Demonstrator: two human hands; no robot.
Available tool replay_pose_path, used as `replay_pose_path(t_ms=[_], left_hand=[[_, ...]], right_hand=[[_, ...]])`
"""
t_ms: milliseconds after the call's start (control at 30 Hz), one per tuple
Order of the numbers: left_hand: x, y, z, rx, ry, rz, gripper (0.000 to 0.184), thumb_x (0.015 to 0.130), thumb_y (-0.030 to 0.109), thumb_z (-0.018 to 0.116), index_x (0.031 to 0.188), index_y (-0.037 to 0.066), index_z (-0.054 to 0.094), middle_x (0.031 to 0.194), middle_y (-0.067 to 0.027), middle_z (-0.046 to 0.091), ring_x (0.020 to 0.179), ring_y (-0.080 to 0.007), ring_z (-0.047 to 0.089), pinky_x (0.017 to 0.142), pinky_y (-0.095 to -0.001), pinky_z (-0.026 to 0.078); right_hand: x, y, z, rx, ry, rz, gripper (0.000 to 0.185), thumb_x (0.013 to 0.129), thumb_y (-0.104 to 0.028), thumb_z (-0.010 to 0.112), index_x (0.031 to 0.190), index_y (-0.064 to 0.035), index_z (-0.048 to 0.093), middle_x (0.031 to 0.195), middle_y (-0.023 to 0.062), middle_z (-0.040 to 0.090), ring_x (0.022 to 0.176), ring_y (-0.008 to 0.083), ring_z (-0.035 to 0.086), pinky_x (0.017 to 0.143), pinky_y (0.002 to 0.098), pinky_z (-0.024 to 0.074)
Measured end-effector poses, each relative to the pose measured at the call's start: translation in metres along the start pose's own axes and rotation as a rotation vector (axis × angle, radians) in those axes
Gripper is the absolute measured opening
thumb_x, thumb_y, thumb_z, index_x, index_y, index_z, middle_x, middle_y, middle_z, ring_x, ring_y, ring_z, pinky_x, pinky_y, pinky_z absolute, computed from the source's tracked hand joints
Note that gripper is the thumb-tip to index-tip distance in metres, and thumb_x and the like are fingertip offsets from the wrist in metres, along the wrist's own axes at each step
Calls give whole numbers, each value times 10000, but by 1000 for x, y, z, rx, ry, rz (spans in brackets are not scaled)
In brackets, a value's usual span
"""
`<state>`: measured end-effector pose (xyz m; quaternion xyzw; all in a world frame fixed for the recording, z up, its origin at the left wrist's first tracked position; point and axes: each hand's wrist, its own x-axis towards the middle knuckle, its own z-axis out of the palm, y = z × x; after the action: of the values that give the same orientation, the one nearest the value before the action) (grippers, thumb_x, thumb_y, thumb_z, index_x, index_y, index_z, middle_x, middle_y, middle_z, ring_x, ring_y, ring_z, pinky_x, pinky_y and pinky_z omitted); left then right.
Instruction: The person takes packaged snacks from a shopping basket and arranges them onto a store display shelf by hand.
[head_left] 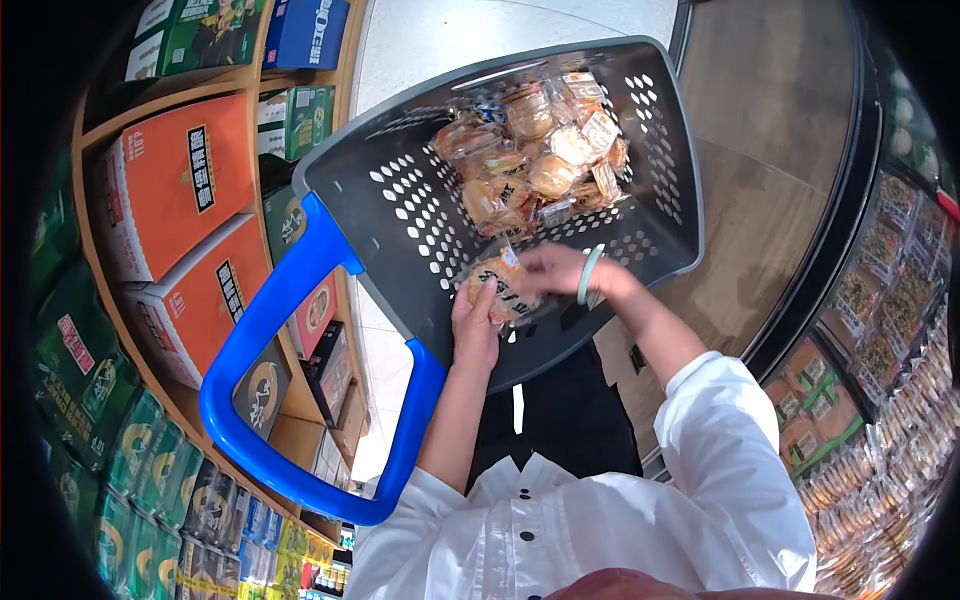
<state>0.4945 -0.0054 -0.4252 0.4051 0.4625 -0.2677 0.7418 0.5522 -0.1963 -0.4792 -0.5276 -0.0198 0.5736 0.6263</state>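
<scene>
A clear-wrapped round pastry with dark printed characters [508, 290] is held over the near side of a dark grey basket [400, 290]. My left hand [476, 325] grips its lower left edge, thumb on top. At its upper right, my right hand [552, 270], with a pale green bangle on the wrist, has its fingers curled against the wrapper, partly blurred. Deeper in the basket lies a heap of similar wrapped pastries [553, 150], in the half away from me.
The basket's blue handle [225, 400] sticks out to the left. Wooden shelves [165, 105] with orange boxes [190, 185] and green cartons stand on the left. Along the right runs a display with packaged food [875, 470]. Pale tiles and brown flooring [765, 170] lie beyond the basket.
</scene>
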Motion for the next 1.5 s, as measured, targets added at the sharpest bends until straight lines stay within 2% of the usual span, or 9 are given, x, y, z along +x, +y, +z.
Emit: replay_pose_path(t_ms=[67, 133, 167, 233, 367, 467, 767, 1267, 1500], left_hand=[[-2, 3, 7, -49, 56, 34, 322, 941, 113, 581, 1245, 58, 490, 1131, -66, 614, 977, -152, 628, 812, -297, 533], [-1, 2, 9, -68, 140, 32, 330, 926, 101, 605, 1234, 40, 505, 1113, -66, 622, 950, -143, 634, 781, -290, 539], [-4, 3, 12, -72, 126, 46, 325, 929, 101, 598, 1232, 36, 504, 1129, -70, 618, 976, -146, 631, 816, -298, 534], [-4, 0, 11, -75, 129, 20, 323, 932, 105, 594, 1234, 35, 501, 1135, -73, 616, 987, -146, 627, 832, -297, 528], [-2, -3, 6, -65, 85, 36, 312, 939, 106, 582, 1225, 21, 494, 1136, -80, 616, 1002, -139, 619, 856, -295, 516], [-2, -2, 10, -31, 71, 31, 290, 936, 91, 580, 1204, 12, 503, 1120, -77, 622, 981, -122, 621, 848, -285, 515], [2, -8, 9, 10, 84, -8, 282, 922, 86, 598, 1186, 19, 526, 1087, -59, 634, 942, -106, 623, 820, -271, 514], [0, -6, 15, 85, -24, 1, 365, 887, 111, 652, 1215, 12, 526, 1090, -63, 630, 953, -112, 615, 835, -268, 502], [1, -12, 7, 107, -94, -2, 419, 858, 119, 691, 1231, 11, 537, 1258, -43, 539, 1021, -106, 590, 830, -260, 506]], right_hand=[[15, 11, -30, 315, 108, -57, 276, 912, -244, 633, 1053, -7, 634, 924, 21, 659, 887, 98, 596, 805, 275, 493], [36, -6, -56, -409, 564, 84, 315, 809, -269, 713, 998, -21, 665, 914, 115, 672, 880, 231, 653, 811, 334, 512], [60, 24, -76, -666, 655, 79, 614, 769, -342, 758, 1241, -21, 533, 1141, 183, 611, 1092, 315, 583, 948, 363, 466], [91, 43, -88, -864, 768, 123, 804, 747, -314, 771, 1391, -43, 374, 1343, 180, 484, 1255, 339, 461, 1039, 388, 388], [128, 44, -92, -962, 698, 257, 970, 704, -297, 792, 1462, -64, 232, 1457, 148, 356, 1370, 299, 316, 1124, 441, 252], [150, 64, -84, -1019, 829, 229, 918, 692, -299, 786, 1429, -62, 293, 1388, 148, 421, 1334, 306, 354, 1125, 470, 234], [137, 45, -76, -1416, 529, 185, 645, 695, -293, 762, 1209, -44, 461, 1209, 141, 535, 1212, 305, 466, 1071, 439, 318], [113, 29, -81, -903, 623, 259, 528, 660, -279, 768, 1069, -17, 561, 1100, 194, 627, 1051, 342, 604, 898, 404, 484], [22, 14, -72, -521, 614, 269, 701, 649, -305, 791, 1246, -30, 549, 1020, 193, 673, 987, 321, 637, 908, 380, 482]])
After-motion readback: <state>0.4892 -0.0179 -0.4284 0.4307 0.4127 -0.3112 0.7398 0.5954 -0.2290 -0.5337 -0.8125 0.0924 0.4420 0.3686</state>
